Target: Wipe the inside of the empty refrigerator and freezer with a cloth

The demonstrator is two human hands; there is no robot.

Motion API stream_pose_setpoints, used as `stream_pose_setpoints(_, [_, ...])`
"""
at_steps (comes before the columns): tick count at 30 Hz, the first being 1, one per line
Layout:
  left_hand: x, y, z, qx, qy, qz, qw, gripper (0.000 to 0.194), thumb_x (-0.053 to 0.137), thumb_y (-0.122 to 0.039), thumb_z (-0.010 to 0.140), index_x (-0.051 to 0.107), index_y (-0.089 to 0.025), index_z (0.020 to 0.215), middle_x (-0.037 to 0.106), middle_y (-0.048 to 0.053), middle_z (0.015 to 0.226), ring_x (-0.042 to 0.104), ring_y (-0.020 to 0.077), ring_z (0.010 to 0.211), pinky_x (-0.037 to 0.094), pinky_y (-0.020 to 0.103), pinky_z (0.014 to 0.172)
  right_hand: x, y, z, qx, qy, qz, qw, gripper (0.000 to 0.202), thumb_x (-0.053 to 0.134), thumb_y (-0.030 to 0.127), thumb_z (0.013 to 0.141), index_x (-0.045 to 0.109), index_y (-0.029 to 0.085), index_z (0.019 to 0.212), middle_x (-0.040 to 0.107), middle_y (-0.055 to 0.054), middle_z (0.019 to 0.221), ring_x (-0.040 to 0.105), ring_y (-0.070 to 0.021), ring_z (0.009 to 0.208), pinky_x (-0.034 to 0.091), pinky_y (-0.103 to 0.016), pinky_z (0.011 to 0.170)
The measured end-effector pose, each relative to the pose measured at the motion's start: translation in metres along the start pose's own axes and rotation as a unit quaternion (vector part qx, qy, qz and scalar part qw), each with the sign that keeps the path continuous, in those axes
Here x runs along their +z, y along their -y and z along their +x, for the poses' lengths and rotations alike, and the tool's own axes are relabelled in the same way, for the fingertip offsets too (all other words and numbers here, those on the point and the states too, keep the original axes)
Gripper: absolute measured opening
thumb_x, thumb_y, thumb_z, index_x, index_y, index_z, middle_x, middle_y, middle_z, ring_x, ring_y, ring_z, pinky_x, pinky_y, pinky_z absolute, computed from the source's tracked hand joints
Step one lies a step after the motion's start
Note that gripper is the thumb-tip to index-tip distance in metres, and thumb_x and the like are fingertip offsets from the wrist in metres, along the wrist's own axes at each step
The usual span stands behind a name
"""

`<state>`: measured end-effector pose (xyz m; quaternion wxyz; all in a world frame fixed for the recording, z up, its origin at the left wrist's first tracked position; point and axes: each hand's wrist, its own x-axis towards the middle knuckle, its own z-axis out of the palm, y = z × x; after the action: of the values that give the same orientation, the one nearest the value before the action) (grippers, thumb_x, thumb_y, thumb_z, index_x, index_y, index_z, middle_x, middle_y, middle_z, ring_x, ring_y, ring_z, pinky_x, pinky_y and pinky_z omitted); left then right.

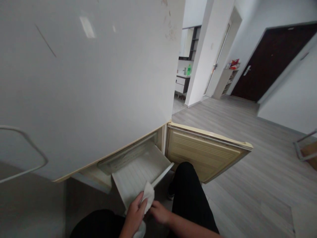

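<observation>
A pale freezer drawer [138, 165] is pulled part way out of the lower compartment of a white refrigerator [104, 76]. Over its front edge, my left hand [135, 208] is closed on a crumpled white tissue or thin cloth [149, 195], which sticks up past the fingers. My right hand [160, 212] is just to the right, with curled fingers close to the lower edge of the white piece. What those fingers hold, if anything, is hidden. Between my forearms, near the bottom edge, another white shape [140, 230] partly shows.
The yellowed refrigerator door [203, 152] stands swung out to the right, beside my black-trousered knee [188, 191]. A white cable [29, 142] loops at the left. Grey wood-look floor [237, 125] extends toward a dark door [267, 62] and a small shelf [226, 82].
</observation>
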<state>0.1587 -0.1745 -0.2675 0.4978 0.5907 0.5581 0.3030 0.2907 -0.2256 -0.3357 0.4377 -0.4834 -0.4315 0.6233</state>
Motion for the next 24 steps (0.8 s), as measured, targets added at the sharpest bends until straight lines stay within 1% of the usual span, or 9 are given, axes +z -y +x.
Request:
stream_pose_setpoints(3, [0.007, -0.009, -0.012, 0.051, 0.086, 0.025, 0.995, 0.059, 0.062, -0.063, 0.080, 0.077, -0.015, 0.110, 0.076, 0.016, 0.122, 0.068, 0.0360, 0.121, 0.051, 0.049, 0.110, 0.000, 0.004, 0.006, 0.014, -0.070, 0.107, 0.992, 0.039, 0.066, 0.059, 0.072, 0.068, 0.021, 0.079, 0.067, -0.007, 0.079, 0.069, -0.0295, 0.086, 0.054, -0.051, 0.094])
stream_pose_setpoints(6, [0.018, -0.016, -0.020, 0.113, 0.151, 0.039, 0.981, 0.046, 0.058, -0.057, 0.091, 0.079, -0.020, 0.109, 0.077, 0.013, 0.118, 0.070, 0.0303, 0.112, 0.055, 0.042, 0.102, -0.010, 0.013, 0.005, -0.026, -0.081, 0.076, 0.993, 0.049, 0.075, 0.071, 0.061, 0.064, 0.024, 0.066, 0.069, -0.009, 0.077, 0.068, -0.0321, 0.092, 0.051, -0.050, 0.103])
stream_pose_setpoints(8, [0.025, -0.017, -0.020, 0.123, 0.154, 0.042, 0.979, 0.042, 0.058, -0.056, 0.092, 0.078, -0.022, 0.107, 0.076, 0.011, 0.114, 0.069, 0.0283, 0.110, 0.055, 0.040, 0.101, -0.017, 0.018, 0.003, -0.031, -0.089, 0.048, 0.994, 0.054, 0.076, 0.077, 0.057, 0.063, 0.025, 0.064, 0.070, -0.011, 0.078, 0.068, -0.0338, 0.094, 0.051, -0.050, 0.103])
stream_pose_setpoints(11, [0.031, -0.012, -0.020, 0.092, 0.132, 0.017, 0.987, 0.043, 0.060, -0.054, 0.091, 0.074, -0.022, 0.117, 0.074, 0.010, 0.117, 0.067, 0.0276, 0.112, 0.053, 0.039, 0.102, -0.021, 0.022, 0.000, -0.016, -0.114, 0.043, 0.992, 0.066, 0.070, 0.087, 0.055, 0.068, 0.025, 0.075, 0.071, -0.013, 0.082, 0.069, -0.0367, 0.094, 0.054, -0.053, 0.096])
stream_pose_setpoints(13, [0.033, -0.010, -0.021, 0.062, 0.107, -0.006, 0.992, 0.047, 0.061, -0.052, 0.091, 0.067, -0.021, 0.125, 0.073, 0.010, 0.115, 0.068, 0.0268, 0.108, 0.053, 0.039, 0.099, -0.020, 0.026, -0.001, -0.005, -0.125, 0.051, 0.991, 0.075, 0.057, 0.093, 0.064, 0.072, 0.024, 0.087, 0.072, -0.013, 0.085, 0.069, -0.0364, 0.093, 0.055, -0.054, 0.091])
stream_pose_setpoints(15, [0.034, -0.009, -0.024, 0.048, 0.088, -0.014, 0.995, 0.043, 0.059, -0.050, 0.091, 0.064, -0.022, 0.124, 0.072, 0.008, 0.106, 0.069, 0.0253, 0.099, 0.055, 0.038, 0.093, -0.018, 0.033, -0.002, 0.014, -0.123, 0.058, 0.991, 0.089, 0.030, 0.095, 0.077, 0.074, 0.022, 0.102, 0.072, -0.014, 0.089, 0.070, -0.0341, 0.093, 0.056, -0.052, 0.088])
stream_pose_setpoints(18, [0.038, -0.015, -0.030, 0.090, 0.125, 0.009, 0.988, 0.024, 0.057, -0.039, 0.092, 0.065, -0.024, 0.109, 0.069, 0.008, 0.107, 0.067, 0.0242, 0.102, 0.053, 0.037, 0.095, -0.021, 0.050, -0.005, 0.069, -0.075, 0.069, 0.992, 0.113, -0.009, 0.088, 0.081, 0.071, 0.016, 0.117, 0.071, -0.018, 0.094, 0.069, -0.0319, 0.093, 0.057, -0.046, 0.083])
stream_pose_setpoints(21, [0.043, -0.020, -0.036, 0.142, 0.197, 0.042, 0.969, 0.016, 0.057, -0.026, 0.089, 0.067, -0.025, 0.101, 0.064, 0.010, 0.131, 0.058, 0.0261, 0.127, 0.043, 0.040, 0.111, -0.036, 0.070, -0.004, 0.110, -0.036, 0.043, 0.992, 0.122, -0.023, 0.078, 0.082, 0.069, 0.011, 0.125, 0.072, -0.020, 0.098, 0.070, -0.0313, 0.094, 0.056, -0.045, 0.085])
stream_pose_setpoints(24, [0.047, -0.019, -0.035, 0.139, 0.217, 0.034, 0.966, 0.011, 0.056, -0.017, 0.083, 0.063, -0.023, 0.088, 0.057, 0.010, 0.146, 0.052, 0.0268, 0.137, 0.036, 0.041, 0.118, -0.061, 0.089, 0.006, 0.064, -0.101, -0.056, 0.991, 0.114, -0.021, 0.070, 0.091, 0.069, 0.013, 0.130, 0.073, -0.018, 0.098, 0.069, -0.0302, 0.101, 0.054, -0.045, 0.092])
